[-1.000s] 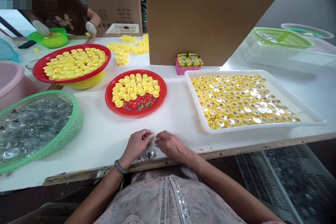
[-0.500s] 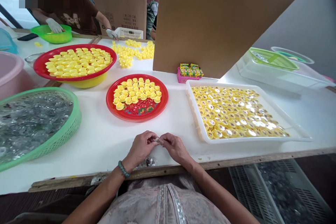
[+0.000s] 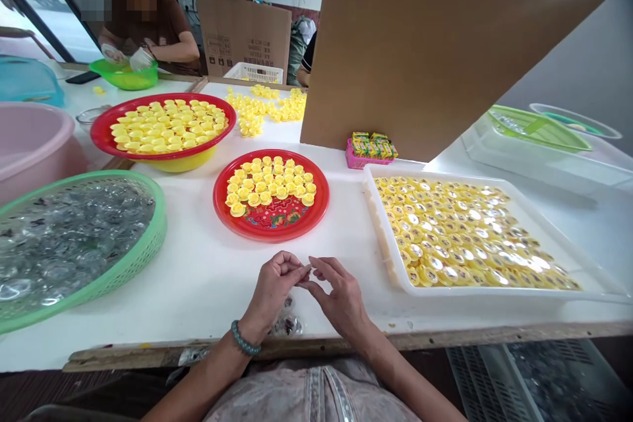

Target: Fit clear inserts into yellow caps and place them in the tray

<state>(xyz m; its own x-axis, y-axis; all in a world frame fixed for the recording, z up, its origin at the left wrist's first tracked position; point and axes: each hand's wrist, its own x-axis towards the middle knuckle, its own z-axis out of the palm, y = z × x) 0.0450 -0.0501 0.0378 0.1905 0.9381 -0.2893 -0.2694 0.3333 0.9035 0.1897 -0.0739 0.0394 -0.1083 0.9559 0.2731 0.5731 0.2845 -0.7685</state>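
Observation:
My left hand [image 3: 274, 287], with a beaded bracelet at the wrist, pinches a small pale piece, possibly clear plastic [image 3: 305, 270], between its fingertips. My right hand [image 3: 339, 297] sits just beside it, fingers spread, their tips almost at the piece. Several small clear plastic capsules [image 3: 287, 324] lie on the white table [image 3: 198, 290] below my hands. Ahead stands a red plate [image 3: 271, 232] holding rows of yellow caps. To the right, a white tray [image 3: 386, 241] holds many yellow caps with shiny tops.
A green basket of clear pieces [image 3: 148, 244] and a pink basin [image 3: 34, 145] stand left. Behind is a red basin of yellow caps [image 3: 163, 155]. A cardboard panel [image 3: 420, 46] rises ahead. A co-worker [image 3: 148, 33] works at a green bowl [image 3: 123, 77].
My fingers have parted slightly, with the right hand opening away from the left. The whole view has shifted as my head moved. The co-worker's gloved hands have moved together over the green bowl.

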